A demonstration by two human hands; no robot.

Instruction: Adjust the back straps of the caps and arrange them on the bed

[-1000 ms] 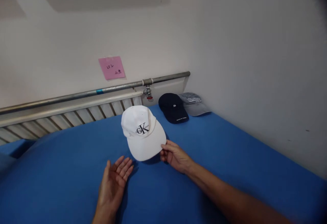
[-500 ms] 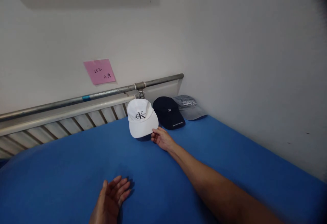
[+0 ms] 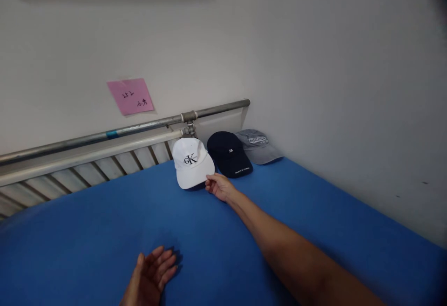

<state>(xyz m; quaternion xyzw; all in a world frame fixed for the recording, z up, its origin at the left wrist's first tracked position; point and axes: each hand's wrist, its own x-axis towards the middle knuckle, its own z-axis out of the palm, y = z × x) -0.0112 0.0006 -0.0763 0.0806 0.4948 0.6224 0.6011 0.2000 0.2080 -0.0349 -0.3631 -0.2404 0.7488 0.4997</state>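
Observation:
My right hand [image 3: 220, 186] pinches the right edge of the brim of a white baseball cap [image 3: 190, 170], thumb on top. Black letters mark the front of this cap, which rests at the back of the blue bed-like surface [image 3: 104, 241]. Beside it on the right lies a black baseball cap [image 3: 228, 154] with small white lettering. A grey baseball cap [image 3: 260, 150] sits farthest right, partly behind the black one. Low in the view, my left hand [image 3: 153, 271] is open, fingers loosely curved and palm turned inward, with nothing in it.
Behind the blue surface runs a white radiator [image 3: 87, 173] with a metal pipe [image 3: 150, 126] above it. A pink paper note [image 3: 131, 97] is stuck to the wall. On the right, another wall [image 3: 349, 110] borders the surface.
The white cap's crown has sunk slightly, with my right hand still on its brim. My left hand stays open in nearly the same place. The view has shifted a little.

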